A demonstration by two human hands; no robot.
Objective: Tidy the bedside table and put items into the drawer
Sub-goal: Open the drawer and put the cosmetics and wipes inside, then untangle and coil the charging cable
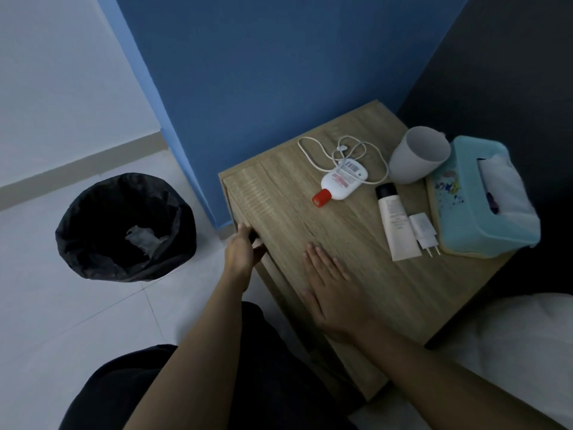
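The wooden bedside table (279, 206) carries a white cable (313, 156), a white bottle with a red cap (341, 183), a white tube with a black cap (395, 225), a white charger plug (423, 232), a grey cup (417, 155) and a teal tissue box (465, 231). My left hand (243, 251) curls its fingers over the top edge of the drawer front (279, 274) on the table's left face. Fingers straight, my right hand (330, 290) lies flat on the tabletop near the front edge. The drawer looks closed.
A black-lined waste bin (124, 226) with crumpled paper inside stands on the tiled floor left of the table. A blue wall is behind the table, a dark panel to the right, and white bedding (511, 342) at lower right. My dark-clothed legs are below.
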